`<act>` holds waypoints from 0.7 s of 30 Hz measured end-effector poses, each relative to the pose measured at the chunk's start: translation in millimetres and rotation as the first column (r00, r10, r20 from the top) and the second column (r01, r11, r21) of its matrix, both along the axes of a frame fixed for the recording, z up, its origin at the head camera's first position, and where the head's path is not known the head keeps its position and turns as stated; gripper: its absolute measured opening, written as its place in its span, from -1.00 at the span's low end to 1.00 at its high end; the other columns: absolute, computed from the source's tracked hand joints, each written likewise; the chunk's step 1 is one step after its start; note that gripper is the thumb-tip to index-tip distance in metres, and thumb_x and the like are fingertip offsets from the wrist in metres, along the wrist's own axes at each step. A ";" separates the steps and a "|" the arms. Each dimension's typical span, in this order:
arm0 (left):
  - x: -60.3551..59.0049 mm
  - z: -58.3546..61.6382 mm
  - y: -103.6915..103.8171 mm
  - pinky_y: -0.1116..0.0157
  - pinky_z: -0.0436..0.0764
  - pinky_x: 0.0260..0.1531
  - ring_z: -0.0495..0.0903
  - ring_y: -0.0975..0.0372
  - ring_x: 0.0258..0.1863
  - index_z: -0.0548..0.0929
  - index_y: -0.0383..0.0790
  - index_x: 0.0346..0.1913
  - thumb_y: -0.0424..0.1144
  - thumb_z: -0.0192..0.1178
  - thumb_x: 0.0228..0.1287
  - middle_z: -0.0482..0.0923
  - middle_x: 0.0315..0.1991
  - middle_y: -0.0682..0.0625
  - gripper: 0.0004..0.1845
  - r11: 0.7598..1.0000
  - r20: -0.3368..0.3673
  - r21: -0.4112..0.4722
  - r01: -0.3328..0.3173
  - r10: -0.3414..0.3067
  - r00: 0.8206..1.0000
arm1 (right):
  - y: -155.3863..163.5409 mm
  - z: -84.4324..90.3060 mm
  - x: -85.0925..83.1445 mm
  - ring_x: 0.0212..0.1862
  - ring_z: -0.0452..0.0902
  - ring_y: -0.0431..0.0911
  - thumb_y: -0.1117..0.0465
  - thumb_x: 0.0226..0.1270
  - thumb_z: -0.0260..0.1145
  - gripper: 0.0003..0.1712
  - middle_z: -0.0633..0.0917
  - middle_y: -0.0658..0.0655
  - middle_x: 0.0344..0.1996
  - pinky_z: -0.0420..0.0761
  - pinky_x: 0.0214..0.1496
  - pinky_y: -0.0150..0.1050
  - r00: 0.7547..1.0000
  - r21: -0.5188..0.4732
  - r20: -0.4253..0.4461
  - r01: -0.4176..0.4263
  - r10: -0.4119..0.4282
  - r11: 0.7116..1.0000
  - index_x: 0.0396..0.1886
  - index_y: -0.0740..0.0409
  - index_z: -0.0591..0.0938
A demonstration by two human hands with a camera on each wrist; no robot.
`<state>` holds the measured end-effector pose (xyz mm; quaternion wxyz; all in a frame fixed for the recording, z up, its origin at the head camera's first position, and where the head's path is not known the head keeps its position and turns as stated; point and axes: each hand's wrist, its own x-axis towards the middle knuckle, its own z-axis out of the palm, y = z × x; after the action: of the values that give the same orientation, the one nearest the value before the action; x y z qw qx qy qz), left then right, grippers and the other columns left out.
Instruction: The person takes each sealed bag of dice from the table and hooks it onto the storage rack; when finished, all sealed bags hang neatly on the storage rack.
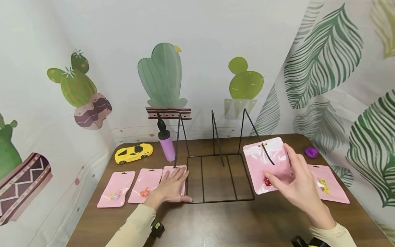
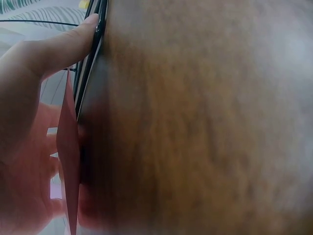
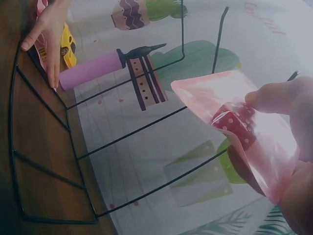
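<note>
My right hand (image 1: 300,187) pinches a pink zip pouch (image 1: 256,168) along its right side, thumb in front. Red dice (image 3: 234,125) with white dots show through the pouch. The right-hand prong of a black wire display rack (image 1: 219,201) passes at the pouch's hang hole, its tip in front of the pink face. My left hand (image 1: 172,187) lies spread over another pink pouch (image 1: 182,169), thumb on the left edge of the rack's base. That pouch is mostly hidden under the hand. The rack's middle and left prongs bear no pouch.
Left of the rack lie a pink pouch with orange pieces (image 1: 151,175) and one with pastel pieces (image 1: 118,180). Behind them are a yellow toy car (image 1: 134,153) and a purple hand pump (image 1: 167,147). At right are a pouch with yellow pieces (image 1: 334,190) and a purple ring (image 1: 311,152).
</note>
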<state>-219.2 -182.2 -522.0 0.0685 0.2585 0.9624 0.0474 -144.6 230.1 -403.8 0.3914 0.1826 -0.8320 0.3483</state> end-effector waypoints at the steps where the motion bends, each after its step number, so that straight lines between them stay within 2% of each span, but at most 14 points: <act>1: -0.3 0.0 0.2 -0.26 -0.01 0.41 -0.06 -0.04 0.54 0.10 -0.15 0.53 0.58 0.12 -0.09 -0.07 0.57 -0.12 0.23 1.000 0.001 -0.003 0.001 -0.001 1.000 | -0.8 -0.3 -2.3 -0.21 0.31 -0.25 0.02 -0.21 0.65 0.13 0.55 0.26 -0.20 0.31 -0.30 -0.47 1.000 -0.002 0.013 0.004 -0.004 1.000 0.40 0.25 0.36; 4: -1.1 -0.5 0.5 -0.25 -0.02 0.42 -0.07 -0.03 0.55 0.09 -0.14 0.54 0.60 0.10 -0.09 -0.09 0.58 -0.11 0.24 1.000 0.005 -0.013 0.001 0.000 1.000 | -5.0 -1.1 -10.1 -0.21 0.31 -0.31 0.36 -0.43 0.67 0.23 0.54 0.24 -0.20 0.34 -0.38 -0.53 0.999 -0.016 0.050 0.014 -0.014 1.000 0.43 0.20 0.33; 6: -1.1 -0.4 0.0 -0.24 -0.02 0.42 -0.08 -0.02 0.55 0.08 -0.13 0.54 0.60 0.10 -0.10 -0.09 0.58 -0.10 0.24 1.000 0.007 -0.018 -0.003 0.003 1.000 | -8.1 -2.4 -16.5 -0.20 0.32 -0.33 0.40 -0.44 0.67 0.24 0.53 0.23 -0.20 0.36 -0.41 -0.55 0.998 -0.029 0.060 0.018 -0.016 0.999 0.43 0.18 0.33; 12: -1.4 -0.4 0.0 -0.25 -0.01 0.41 -0.07 -0.04 0.55 0.10 -0.15 0.53 0.59 0.13 -0.10 -0.08 0.57 -0.12 0.24 1.000 0.016 -0.008 -0.001 0.001 1.000 | -13.6 -4.1 -38.4 -0.23 0.37 -0.33 0.38 -0.34 0.67 0.20 0.51 0.26 -0.19 0.37 -0.35 -0.59 0.997 -0.064 0.075 0.022 -0.018 0.998 0.44 0.13 0.32; 16: -1.0 0.9 0.5 -0.24 -0.02 0.42 -0.08 -0.03 0.55 0.09 -0.14 0.54 0.59 0.12 -0.10 -0.09 0.58 -0.11 0.24 1.000 0.011 -0.014 -0.004 0.004 1.000 | -16.3 -4.2 -54.5 -0.25 0.34 -0.25 0.34 -0.28 0.65 0.17 0.51 0.28 -0.19 0.34 -0.31 -0.43 0.997 -0.072 0.076 0.024 -0.019 0.997 0.45 0.11 0.31; 21: -0.8 0.9 0.3 -0.24 -0.01 0.42 -0.07 -0.02 0.55 0.08 -0.13 0.54 0.60 0.11 -0.11 -0.09 0.58 -0.11 0.25 1.000 0.007 -0.021 -0.005 0.005 1.000 | -20.2 -3.8 -75.5 -0.17 0.36 -0.06 0.29 -0.24 0.60 0.13 0.53 0.34 -0.13 0.32 -0.24 -0.25 0.999 -0.094 0.049 -0.007 0.011 0.996 0.45 0.13 0.31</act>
<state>-220.0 -181.9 -521.1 0.0744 0.2553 0.9632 0.0384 -220.1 209.9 -407.6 0.3771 0.1590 -0.8233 0.3932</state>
